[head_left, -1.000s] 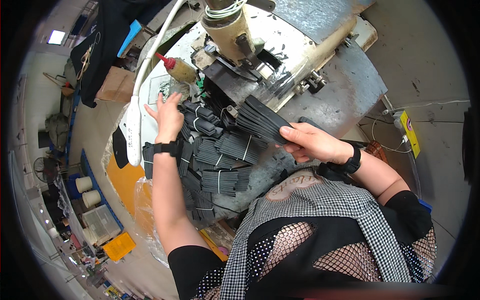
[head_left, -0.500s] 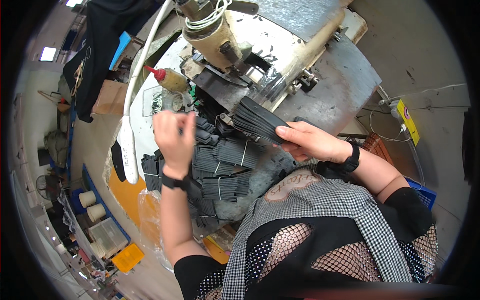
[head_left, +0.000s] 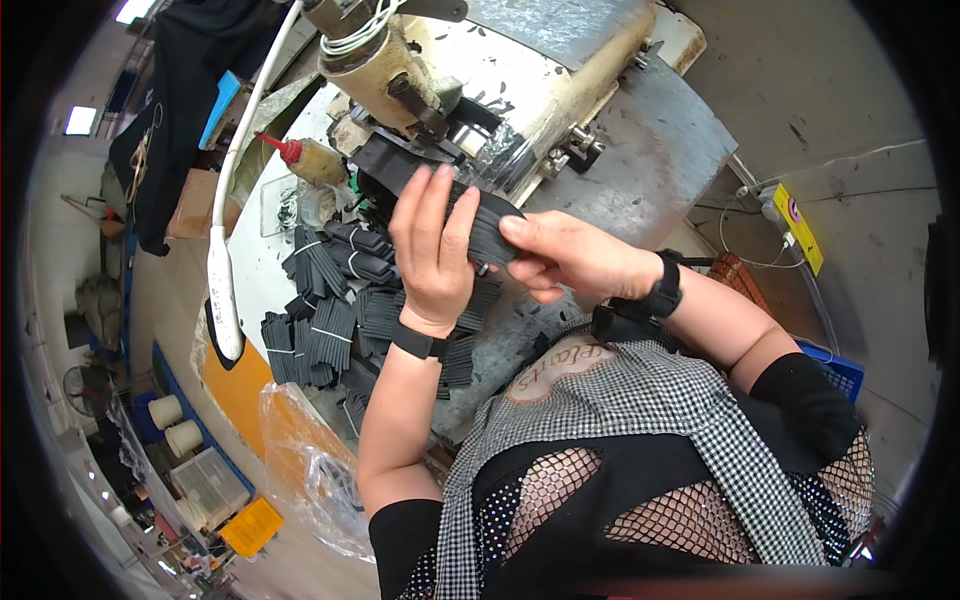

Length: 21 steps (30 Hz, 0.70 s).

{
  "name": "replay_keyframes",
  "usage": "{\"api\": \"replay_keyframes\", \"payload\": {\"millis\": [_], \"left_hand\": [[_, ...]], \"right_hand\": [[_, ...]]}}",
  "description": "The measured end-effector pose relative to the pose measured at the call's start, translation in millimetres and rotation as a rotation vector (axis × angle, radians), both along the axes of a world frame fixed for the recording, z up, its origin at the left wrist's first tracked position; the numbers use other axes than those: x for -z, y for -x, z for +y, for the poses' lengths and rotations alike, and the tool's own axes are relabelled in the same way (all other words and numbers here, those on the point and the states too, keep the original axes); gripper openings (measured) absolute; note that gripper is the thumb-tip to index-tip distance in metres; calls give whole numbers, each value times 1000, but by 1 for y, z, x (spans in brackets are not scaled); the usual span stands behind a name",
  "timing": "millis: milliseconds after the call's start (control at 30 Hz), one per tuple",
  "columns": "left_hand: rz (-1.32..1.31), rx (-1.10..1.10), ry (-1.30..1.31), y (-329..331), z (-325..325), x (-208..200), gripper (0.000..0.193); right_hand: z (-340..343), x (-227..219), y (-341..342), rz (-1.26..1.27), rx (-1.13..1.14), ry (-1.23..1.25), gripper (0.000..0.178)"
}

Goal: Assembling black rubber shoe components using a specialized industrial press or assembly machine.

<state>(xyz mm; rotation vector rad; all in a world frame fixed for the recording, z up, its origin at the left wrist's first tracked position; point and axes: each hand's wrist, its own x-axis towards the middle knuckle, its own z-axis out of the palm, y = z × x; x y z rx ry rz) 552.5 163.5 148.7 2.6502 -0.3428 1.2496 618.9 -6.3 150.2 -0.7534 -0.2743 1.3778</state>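
- Two hands were at one stack of dark strips (head_left: 492,232), which was in front of the person's body, just beside the machine (head_left: 385,90).
- The right hand (head_left: 572,255) pinched the stack's near end, thumb on top and fingers curled below. A grip at one end only, if it slackened, could have let the inner strips slide out of line.
- The left hand (head_left: 432,250) lay over the other end, fingers long and slightly apart, its back to the view. Whether its thumb closed underneath could not be told; if it did not, that end was likely to fan open.
- No white band showed on the visible part of the stack, so uneven pressure from the two hands might have spilled strips among the tied bundles (head_left: 330,325) below.
- The left fingertips overlapped the machine's dark plate (head_left: 388,158) in the view; contact could not be judged. A careless push that way risked knocking fingers or strips against metal.
- Tied bundles crowded close under the left wrist, and a low sweep could have dragged some askew.
- The clear plastic bag (head_left: 318,470) hung just beside the left forearm, where an outward elbow might have snagged it.
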Motion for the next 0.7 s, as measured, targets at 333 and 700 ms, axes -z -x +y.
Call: {"api": "replay_keyframes", "payload": {"millis": [333, 700], "left_hand": [[180, 3, 3, 4, 8, 19, 48], [132, 23, 21, 1, 10, 20, 47]], "right_hand": [[-4, 20, -9, 129, -57, 111, 43], [-6, 23, -11, 159, -82, 58, 45]]}}
